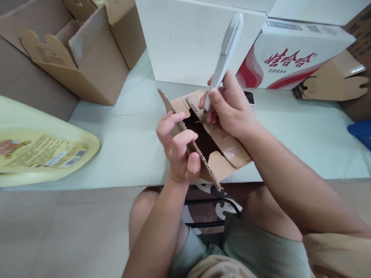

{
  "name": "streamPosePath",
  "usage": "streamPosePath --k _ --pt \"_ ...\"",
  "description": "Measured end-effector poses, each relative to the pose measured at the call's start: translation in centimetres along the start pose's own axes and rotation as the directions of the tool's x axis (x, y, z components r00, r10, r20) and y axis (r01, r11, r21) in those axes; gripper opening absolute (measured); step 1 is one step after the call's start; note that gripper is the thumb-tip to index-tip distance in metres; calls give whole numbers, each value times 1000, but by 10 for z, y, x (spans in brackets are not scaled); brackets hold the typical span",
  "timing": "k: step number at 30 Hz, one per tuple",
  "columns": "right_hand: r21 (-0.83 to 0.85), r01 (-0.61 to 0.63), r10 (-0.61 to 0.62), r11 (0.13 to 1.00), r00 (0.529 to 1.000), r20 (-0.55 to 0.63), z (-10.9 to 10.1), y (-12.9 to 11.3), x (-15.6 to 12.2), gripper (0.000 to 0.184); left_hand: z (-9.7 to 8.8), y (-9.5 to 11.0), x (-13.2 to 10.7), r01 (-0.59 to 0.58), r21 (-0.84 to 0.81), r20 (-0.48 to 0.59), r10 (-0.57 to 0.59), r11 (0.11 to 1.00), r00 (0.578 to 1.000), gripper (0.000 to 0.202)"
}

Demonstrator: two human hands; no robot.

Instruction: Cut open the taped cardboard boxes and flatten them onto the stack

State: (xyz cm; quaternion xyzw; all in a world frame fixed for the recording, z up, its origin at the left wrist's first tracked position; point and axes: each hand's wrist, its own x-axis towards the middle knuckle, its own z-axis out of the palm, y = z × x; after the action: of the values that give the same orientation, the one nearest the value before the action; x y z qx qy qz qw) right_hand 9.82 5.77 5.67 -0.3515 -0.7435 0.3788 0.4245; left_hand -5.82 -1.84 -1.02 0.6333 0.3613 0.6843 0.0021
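Note:
A small brown cardboard box point(228, 139) sits at the table's near edge, its top flaps parted over a dark inside. My left hand point(181, 148) is curled over the raised left flap, gripping its corrugated edge between fingers and thumb. In my right hand point(232, 104) is a white utility knife point(224, 58), held slanted with its blade end down at the box opening. The short metal blade is close to the inner edge of the right flap; whether it touches the cardboard I cannot tell. My right fingers partly hide that flap.
Opened brown cartons point(95, 73) stand at the back left, and a pale yellow bottle point(46, 143) lies at the left. White boxes point(199, 42) and a red-and-white carton point(292, 58) line the back. A phone-like device point(249, 97) lies behind my right hand. Something blue point(361, 133) is at the right.

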Motion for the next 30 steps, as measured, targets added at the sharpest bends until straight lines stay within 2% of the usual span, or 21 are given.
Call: streamPosePath --k 9,13,17,23,30 --pt "-16 17 -17 1000 1000 16 0 1 0 46 0 2 0 -14 -88 -19 12 996 1000 31" --pt "-53 -12 12 998 1000 -4 1 -3 0 51 0 0 -1 4 -104 -17 -6 995 1000 31" --pt "-64 -19 18 998 1000 -17 2 -4 -1 54 1 -1 0 -2 -98 -21 0 995 1000 31" --pt "-25 48 -47 999 999 22 0 2 1 46 0 2 0 2 -52 -11 -3 999 1000 31" --pt "-51 -8 6 999 999 -36 2 -4 -1 51 1 2 1 -1 -47 -12 0 999 1000 31"
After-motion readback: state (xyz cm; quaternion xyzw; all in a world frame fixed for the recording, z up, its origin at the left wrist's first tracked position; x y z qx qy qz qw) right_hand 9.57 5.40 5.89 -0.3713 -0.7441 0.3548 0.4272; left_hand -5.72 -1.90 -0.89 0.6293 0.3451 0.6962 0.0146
